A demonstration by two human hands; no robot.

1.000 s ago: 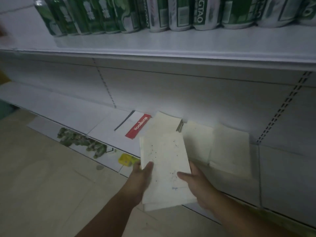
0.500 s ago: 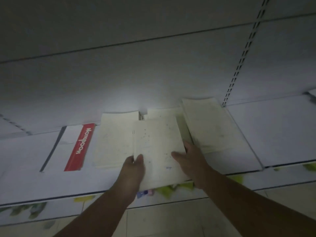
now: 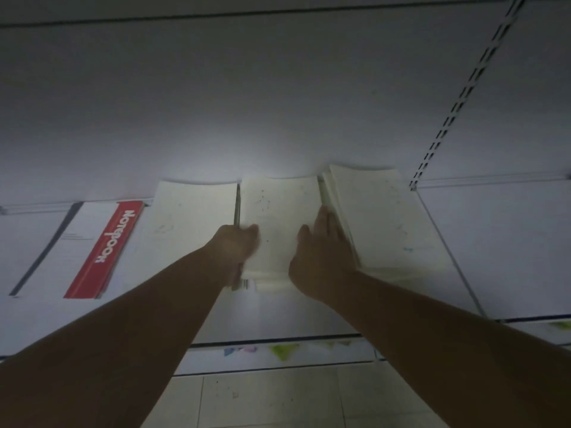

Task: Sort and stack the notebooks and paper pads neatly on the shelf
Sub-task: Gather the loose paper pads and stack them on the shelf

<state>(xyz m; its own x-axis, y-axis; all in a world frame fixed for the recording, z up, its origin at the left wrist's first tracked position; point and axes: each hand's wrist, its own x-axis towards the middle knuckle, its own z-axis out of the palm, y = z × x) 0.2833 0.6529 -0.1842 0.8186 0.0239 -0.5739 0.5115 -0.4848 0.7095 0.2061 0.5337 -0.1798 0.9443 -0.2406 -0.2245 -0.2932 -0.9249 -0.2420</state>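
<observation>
A cream paper pad (image 3: 278, 217) with small ink specks lies flat on the white shelf (image 3: 494, 257), on top of other pads, its far edge at the back wall. My left hand (image 3: 238, 245) grips its left edge with the thumb on top; this hand is blurred. My right hand (image 3: 321, 254) lies along its right edge, fingers straight and thumb on the pad. Another cream pad (image 3: 191, 217) lies just to the left, and a thicker cream stack (image 3: 386, 217) just to the right, touching my right fingers. Farther left lies a white notebook with a red band (image 3: 108, 248).
The shelf's back wall rises right behind the pads, with a slotted upright (image 3: 457, 97) at the right. A lower shelf edge with coloured labels (image 3: 278, 350) and tiled floor (image 3: 278, 396) lie below my forearms.
The pad went from held in the air in front of the shelf to flat on the shelf between the two other cream stacks. Both hands moved forward with it.
</observation>
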